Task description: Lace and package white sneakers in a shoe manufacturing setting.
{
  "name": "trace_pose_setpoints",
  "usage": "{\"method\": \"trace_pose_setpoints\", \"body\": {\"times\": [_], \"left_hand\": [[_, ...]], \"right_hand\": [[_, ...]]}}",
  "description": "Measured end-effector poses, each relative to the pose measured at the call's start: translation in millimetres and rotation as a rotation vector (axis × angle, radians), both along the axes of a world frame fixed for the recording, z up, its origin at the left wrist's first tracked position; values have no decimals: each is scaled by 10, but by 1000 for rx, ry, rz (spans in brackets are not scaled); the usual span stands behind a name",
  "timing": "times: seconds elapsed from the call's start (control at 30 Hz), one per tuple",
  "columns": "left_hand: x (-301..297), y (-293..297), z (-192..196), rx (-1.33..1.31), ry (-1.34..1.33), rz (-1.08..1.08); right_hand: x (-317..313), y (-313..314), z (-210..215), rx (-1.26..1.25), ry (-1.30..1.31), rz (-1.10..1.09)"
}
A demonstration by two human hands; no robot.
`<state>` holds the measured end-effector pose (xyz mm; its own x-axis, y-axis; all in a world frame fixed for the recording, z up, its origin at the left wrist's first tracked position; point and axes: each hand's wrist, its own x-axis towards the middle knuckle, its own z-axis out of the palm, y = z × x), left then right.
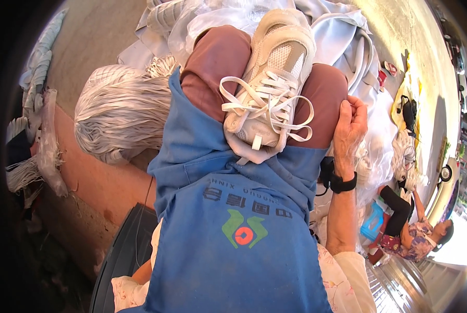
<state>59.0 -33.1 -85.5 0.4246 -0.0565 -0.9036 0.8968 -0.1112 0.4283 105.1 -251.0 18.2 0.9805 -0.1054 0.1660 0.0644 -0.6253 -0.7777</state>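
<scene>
A beige and white sneaker (275,78) lies between my knees, its toe pointing away from me and its heel opening toward my blue apron (233,224). The white laces (267,101) run across its tongue, with loose loops spreading out to both sides. My right hand (351,117) rests against the outer side of my right knee. Its fingers are loosely bent, the thumb stands apart from them, and nothing shows in its grasp. Of my left arm only a bit of forearm shows at the lower left; the hand is out of sight.
Left of my knees sits a thick bundle of white laces (121,112). Pale cloth and clear plastic (343,41) heap up beyond my knees. Farther right, a person (413,237) sits near a blue container (371,221). A dark seat edge (123,255) is at lower left.
</scene>
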Motion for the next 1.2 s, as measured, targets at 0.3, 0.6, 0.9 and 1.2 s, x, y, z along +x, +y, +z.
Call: {"method": "trace_pose_setpoints", "body": {"times": [0.3,0.6,0.9,1.2], "left_hand": [[-888,564,-44,30,-27,-7],[-1969,1104,-47,60,-23,-11],[-2867,1534,76,97,-6,-17],[-3265,1713,366,150,11,1]], "right_hand": [[-9,-3,-14,37,16,3],[33,-32,56,-2,58,23],[-75,94,264,186,141,33],[-410,561,523,-13,32,613]]}}
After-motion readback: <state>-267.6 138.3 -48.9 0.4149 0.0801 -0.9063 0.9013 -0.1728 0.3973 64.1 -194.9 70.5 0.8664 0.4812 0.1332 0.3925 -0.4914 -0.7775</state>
